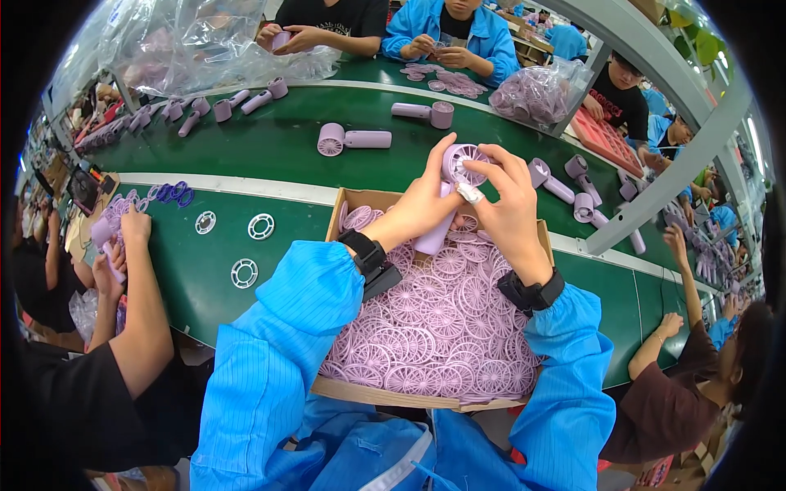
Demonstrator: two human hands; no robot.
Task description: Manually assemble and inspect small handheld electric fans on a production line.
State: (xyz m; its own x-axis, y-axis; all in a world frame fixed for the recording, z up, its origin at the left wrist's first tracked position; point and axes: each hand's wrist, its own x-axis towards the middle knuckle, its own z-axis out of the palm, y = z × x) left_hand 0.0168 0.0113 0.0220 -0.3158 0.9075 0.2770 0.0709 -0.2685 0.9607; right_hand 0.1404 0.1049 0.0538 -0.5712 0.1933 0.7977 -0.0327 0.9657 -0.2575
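Above the box, my left hand point(415, 206) is closed around a lilac handheld fan point(432, 237), its handle slanting down and its round head up. The fingers of my right hand point(509, 209) press against the face of that head, and white tape wraps one of them. Spokes show in the fan's round opening; whether a separate grille lies under my fingertips is hidden. Beneath both hands stands an open cardboard box point(385, 394) heaped with lilac spoked grilles point(426, 327). Both my wrists wear black bands below blue sleeves.
A green conveyor point(270, 135) carries several lilac fans point(367, 139) across, past the box. White rings point(244, 273) lie on the green table at left. A grey metal post point(655, 188) slants up at right. Co-workers sit on both sides and opposite, near plastic bags point(536, 94).
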